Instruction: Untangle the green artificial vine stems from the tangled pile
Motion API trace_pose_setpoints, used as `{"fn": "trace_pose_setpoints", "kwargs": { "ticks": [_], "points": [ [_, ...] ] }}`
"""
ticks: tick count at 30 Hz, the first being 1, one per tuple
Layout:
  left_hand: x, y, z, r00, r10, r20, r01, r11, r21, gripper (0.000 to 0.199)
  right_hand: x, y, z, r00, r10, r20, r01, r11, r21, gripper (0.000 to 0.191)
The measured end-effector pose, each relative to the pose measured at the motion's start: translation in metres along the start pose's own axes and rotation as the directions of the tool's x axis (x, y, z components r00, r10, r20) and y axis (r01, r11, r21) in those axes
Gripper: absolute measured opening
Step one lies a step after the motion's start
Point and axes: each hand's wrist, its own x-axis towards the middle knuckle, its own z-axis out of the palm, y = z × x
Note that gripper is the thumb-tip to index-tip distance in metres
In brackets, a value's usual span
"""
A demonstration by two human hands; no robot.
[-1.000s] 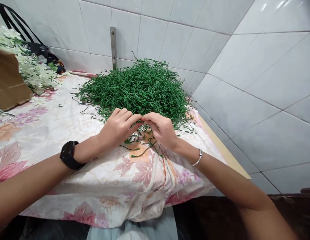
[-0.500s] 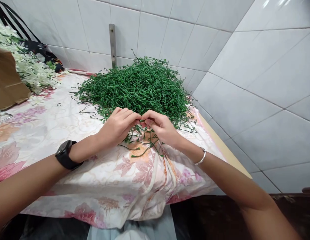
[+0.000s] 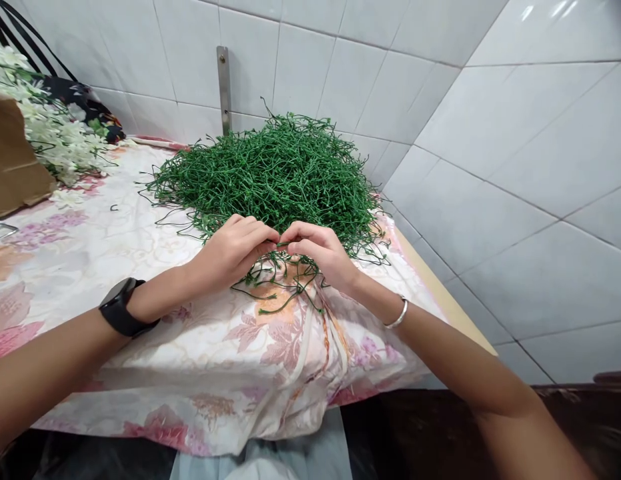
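A large tangled heap of thin green artificial stems [image 3: 270, 173] lies on a floral cloth [image 3: 165, 380]. At its front edge my left hand [image 3: 237, 250] and my right hand [image 3: 320, 252] meet fingertip to fingertip. Both pinch a short piece of green stem [image 3: 283, 245] between them; most of it is hidden by the fingers. Several loose stems [image 3: 290, 300] trail on the cloth below my hands. A black watch is on my left wrist and a silver bangle on my right.
White artificial flowers [image 3: 65, 143] and a brown cardboard piece [image 3: 15, 160] stand at the left, with a dark patterned bag [image 3: 103, 117] behind. A metal strip [image 3: 223, 90] is fixed to the tiled wall [image 3: 300, 60]. More tiled wall rises close on the right.
My hands stay together at the front of the heap, fingertips shifting slightly on the green stem. The whole view has moved a little; the heap looks the same.
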Motion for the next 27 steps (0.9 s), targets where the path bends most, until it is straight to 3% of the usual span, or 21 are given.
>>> {"fn": "trace_pose_setpoints", "kwargs": {
  "ticks": [4, 10, 16, 27],
  "points": [
    [0.001, 0.004, -0.004, 0.999, 0.008, 0.048, 0.000, 0.984, -0.175, 0.013, 0.000, 0.002, 0.002, 1.000, 0.000, 0.006, -0.001, 0.985, 0.174, 0.013],
    [0.004, 0.010, -0.010, 0.990, 0.046, 0.135, 0.011, 0.919, -0.394, 0.010, -0.003, -0.002, 0.015, 0.991, 0.132, 0.006, -0.119, 0.869, 0.480, 0.028],
    [0.006, 0.016, -0.010, 0.974, 0.118, 0.195, 0.003, 0.851, -0.525, 0.012, -0.005, -0.002, 0.018, 0.970, 0.228, 0.087, -0.241, 0.846, 0.475, 0.037],
    [0.010, 0.023, -0.012, 0.976, 0.074, 0.206, 0.072, 0.782, -0.620, 0.010, -0.006, 0.000, 0.021, 0.970, 0.213, 0.117, -0.241, 0.771, 0.590, 0.042]
  ]
}}
